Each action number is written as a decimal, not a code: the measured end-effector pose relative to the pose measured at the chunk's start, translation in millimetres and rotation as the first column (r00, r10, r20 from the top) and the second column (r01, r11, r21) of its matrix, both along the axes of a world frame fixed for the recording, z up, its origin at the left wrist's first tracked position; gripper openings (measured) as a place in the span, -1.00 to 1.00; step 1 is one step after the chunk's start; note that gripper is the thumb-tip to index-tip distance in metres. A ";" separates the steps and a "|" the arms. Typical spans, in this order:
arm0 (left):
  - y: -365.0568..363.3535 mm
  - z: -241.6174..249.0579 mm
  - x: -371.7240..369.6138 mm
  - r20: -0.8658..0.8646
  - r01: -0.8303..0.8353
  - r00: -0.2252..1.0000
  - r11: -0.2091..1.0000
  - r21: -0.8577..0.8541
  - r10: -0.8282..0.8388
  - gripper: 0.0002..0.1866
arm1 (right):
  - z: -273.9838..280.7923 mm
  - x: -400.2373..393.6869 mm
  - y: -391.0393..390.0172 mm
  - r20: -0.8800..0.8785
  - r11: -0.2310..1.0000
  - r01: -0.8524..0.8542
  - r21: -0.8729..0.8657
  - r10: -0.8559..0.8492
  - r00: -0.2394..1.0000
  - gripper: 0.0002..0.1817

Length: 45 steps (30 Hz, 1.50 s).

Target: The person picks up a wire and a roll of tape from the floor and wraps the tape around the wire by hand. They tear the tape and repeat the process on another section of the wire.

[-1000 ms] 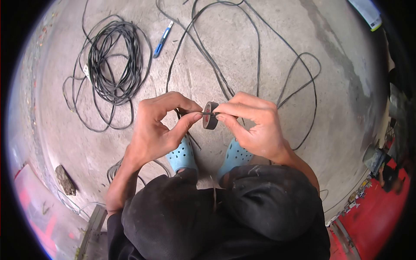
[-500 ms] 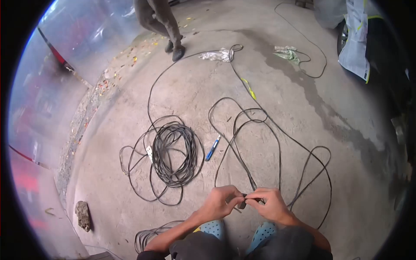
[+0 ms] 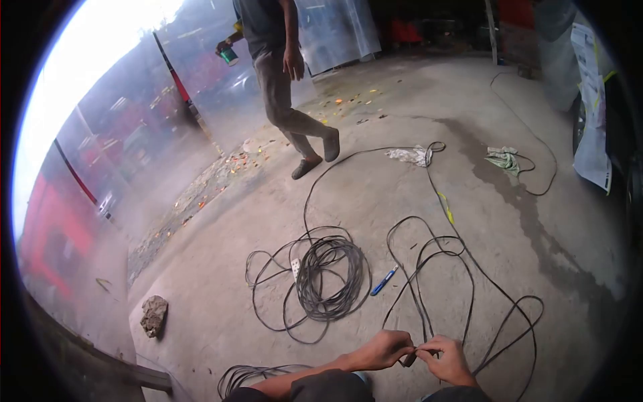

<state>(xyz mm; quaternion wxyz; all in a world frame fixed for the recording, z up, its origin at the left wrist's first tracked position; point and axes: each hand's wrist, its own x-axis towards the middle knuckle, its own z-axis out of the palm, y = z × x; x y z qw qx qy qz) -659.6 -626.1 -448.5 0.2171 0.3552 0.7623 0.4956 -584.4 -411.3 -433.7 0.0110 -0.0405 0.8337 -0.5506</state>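
Observation:
In the lower middle of the head view, my left hand and my right hand meet with pinched fingertips. Between them is a stretch of black cable, whose loops lie on the floor just ahead. A small dark piece hangs at the fingertips; I cannot make out its kind. Left of the loops lies a blue utility knife. Further left is a large coil of black cable with a white socket block at its side.
Another person walks at the upper left, carrying a green can. A rock sits at the left. White cloth or plastic and a greenish rag lie further off. More cable is coiled by my left forearm.
My view has tilted up and turned left, so the floor things appear lower and further right. The other person has stepped on, now seen up to the torso. My hands remain pinched together.

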 end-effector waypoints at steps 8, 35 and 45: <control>8.2 -0.2 9.5 0.083 -0.084 0.994 0.994 0.071 0.078 -0.88 | -1.8 2.5 0.6 -0.117 1.000 0.015 -0.009 -0.016 0.993 -0.89; 12.1 -9.4 -61.2 -0.167 -0.277 0.947 0.961 -0.003 0.273 -0.70 | -68.7 -12.9 -7.9 0.542 0.642 0.409 -0.649 0.012 0.840 -0.72; -4.2 -67.8 29.9 -0.218 -0.415 0.875 0.902 0.118 0.432 -0.78 | -94.9 -29.2 -40.8 0.647 0.326 0.599 -0.732 0.056 0.760 -0.64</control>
